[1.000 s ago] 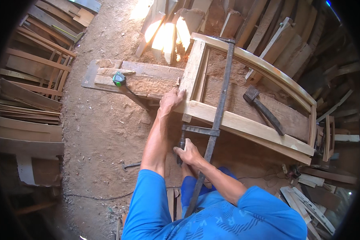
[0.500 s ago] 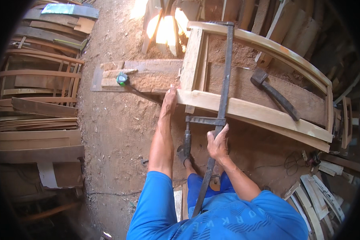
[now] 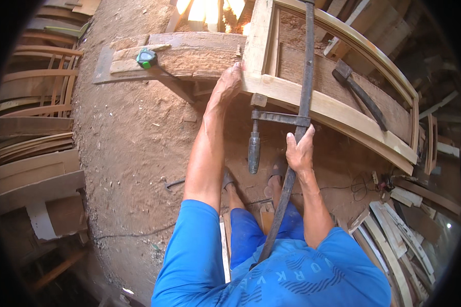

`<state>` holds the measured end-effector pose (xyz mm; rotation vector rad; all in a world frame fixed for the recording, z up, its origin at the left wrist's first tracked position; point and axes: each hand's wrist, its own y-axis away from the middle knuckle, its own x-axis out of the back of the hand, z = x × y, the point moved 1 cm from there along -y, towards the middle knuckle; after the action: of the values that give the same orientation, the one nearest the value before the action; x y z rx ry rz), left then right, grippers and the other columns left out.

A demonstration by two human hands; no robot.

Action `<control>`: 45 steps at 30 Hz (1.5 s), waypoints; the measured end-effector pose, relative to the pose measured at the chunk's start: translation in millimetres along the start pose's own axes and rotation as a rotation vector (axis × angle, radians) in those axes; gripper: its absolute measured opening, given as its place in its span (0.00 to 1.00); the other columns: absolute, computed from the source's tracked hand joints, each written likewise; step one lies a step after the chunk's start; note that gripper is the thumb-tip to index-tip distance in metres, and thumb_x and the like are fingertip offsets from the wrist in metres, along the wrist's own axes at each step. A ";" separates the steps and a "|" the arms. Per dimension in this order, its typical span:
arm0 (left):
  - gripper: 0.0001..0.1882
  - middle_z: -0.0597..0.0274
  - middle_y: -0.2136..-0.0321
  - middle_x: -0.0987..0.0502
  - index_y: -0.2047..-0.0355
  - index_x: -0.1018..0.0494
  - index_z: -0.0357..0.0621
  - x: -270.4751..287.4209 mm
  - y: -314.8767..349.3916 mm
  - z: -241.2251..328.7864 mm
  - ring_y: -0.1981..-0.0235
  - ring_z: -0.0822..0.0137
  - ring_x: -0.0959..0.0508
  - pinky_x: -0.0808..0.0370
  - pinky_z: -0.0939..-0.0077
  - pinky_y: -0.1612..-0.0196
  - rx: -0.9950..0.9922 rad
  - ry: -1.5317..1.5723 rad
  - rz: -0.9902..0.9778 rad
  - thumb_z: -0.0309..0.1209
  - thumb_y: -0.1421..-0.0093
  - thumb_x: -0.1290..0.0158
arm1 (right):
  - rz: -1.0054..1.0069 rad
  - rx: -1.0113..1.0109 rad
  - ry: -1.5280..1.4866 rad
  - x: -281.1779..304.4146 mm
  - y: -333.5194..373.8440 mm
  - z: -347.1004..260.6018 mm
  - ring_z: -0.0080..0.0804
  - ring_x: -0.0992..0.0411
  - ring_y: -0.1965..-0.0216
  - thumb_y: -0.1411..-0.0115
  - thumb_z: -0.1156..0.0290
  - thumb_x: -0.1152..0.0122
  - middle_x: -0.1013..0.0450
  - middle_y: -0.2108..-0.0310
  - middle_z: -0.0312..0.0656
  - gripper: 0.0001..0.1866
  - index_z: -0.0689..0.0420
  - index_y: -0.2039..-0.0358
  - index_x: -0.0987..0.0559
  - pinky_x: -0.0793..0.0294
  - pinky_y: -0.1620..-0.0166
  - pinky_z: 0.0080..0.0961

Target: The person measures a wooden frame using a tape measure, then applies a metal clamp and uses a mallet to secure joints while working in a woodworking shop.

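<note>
- Your left hand point(image 3: 227, 87) presses flat, fingers spread, on the near rail of the wooden frame point(image 3: 338, 110).
- Your right hand point(image 3: 299, 151) wraps closed around the long steel bar clamp point(image 3: 306, 82), which crosses the frame.
- A hammer point(image 3: 358, 92) lies on the frame, right of the clamp.
- A green tape measure point(image 3: 146, 57) sits left of the frame.

I'm standing in a woodworking shop, plain as day: bare dirt floor point(image 3: 133, 148) dusted with sawdust, and curved wooden frames point(image 3: 33, 97) stacked up along my left. There's a half-built arched frame point(image 3: 338, 110) on the bench with a long iron bar clamp point(image 3: 305, 77) across it, a hammer point(image 3: 358, 94) beside it, a tape measure point(image 3: 146, 58) on a rough plank point(image 3: 189, 56), and offcuts point(image 3: 394, 230) piled on my right.
</note>
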<state>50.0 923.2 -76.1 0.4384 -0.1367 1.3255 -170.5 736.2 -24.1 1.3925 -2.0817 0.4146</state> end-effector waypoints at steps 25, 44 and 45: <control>0.29 0.59 0.54 0.25 0.42 0.34 0.46 7.6 -8.5 -39.1 0.56 0.63 0.24 0.23 0.64 0.57 -0.059 0.101 -0.169 0.55 0.31 0.61 | -0.267 -0.382 -0.022 25.9 8.8 -23.1 0.71 0.26 0.59 0.38 0.59 0.46 0.28 0.60 0.75 0.45 0.74 0.33 0.56 0.27 0.53 0.53; 0.33 0.37 0.53 0.25 0.43 0.33 0.34 21.3 1.5 -21.6 0.50 0.46 0.25 0.28 0.58 0.49 -0.455 -0.510 -0.202 0.51 0.28 0.73 | 0.043 -0.369 -0.053 11.1 80.5 -23.5 0.70 0.27 0.65 0.39 0.62 0.42 0.27 0.72 0.67 0.22 0.62 0.55 0.40 0.28 0.62 0.58; 0.34 0.37 0.53 0.25 0.43 0.33 0.34 11.1 6.2 -13.4 0.49 0.47 0.25 0.29 0.58 0.49 -0.216 -0.190 -0.273 0.51 0.28 0.73 | 0.063 -0.370 -0.055 14.5 87.3 -21.2 0.70 0.27 0.65 0.39 0.62 0.42 0.27 0.72 0.67 0.22 0.62 0.55 0.40 0.28 0.62 0.58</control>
<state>44.8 939.5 -83.0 0.3827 -0.3624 0.9878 -247.7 772.6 7.3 1.1321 -2.1179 0.0103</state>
